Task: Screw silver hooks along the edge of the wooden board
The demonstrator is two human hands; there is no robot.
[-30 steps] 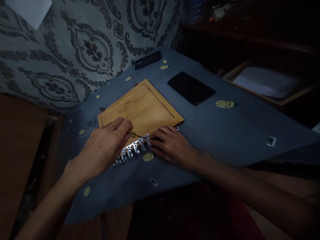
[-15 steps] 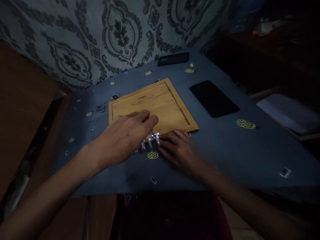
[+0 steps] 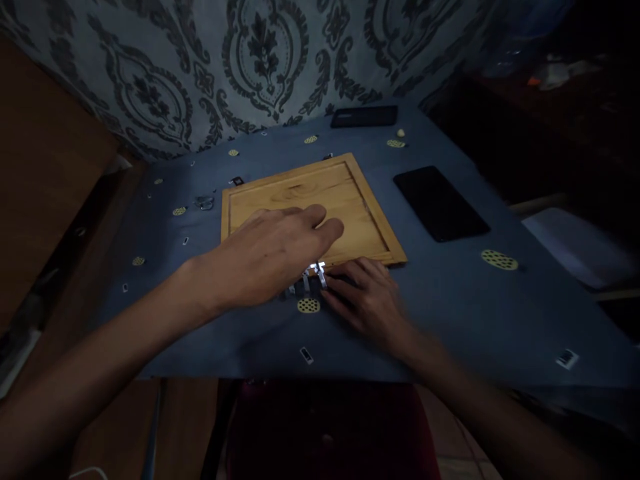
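Observation:
A framed wooden panel (image 3: 320, 187) lies on the blue tablecloth, its near edge toward me. My left hand (image 3: 283, 247) is closed above that edge, fingers curled down; whatever it pinches is hidden beneath it. Small shiny metal brackets (image 3: 317, 270) stick out from the panel's near edge, just under my left fingertips. From the right, my right hand (image 3: 367, 293) presses its fingers against the panel edge and the end bracket, steadying it. Part of the brackets is covered by my left hand.
A black phone (image 3: 440, 203) lies right of the panel. At the back rests a dark phone case (image 3: 365, 116), with a small pale lump (image 3: 401, 133) near it. Small scissors (image 3: 204, 202) lie left of the panel. A patterned wall covering (image 3: 265, 53) rises behind the table.
The view has shifted slightly, so the table items sit differently in frame. My left hand has moved a little to the right over the brackets; my right hand stays at the panel edge.

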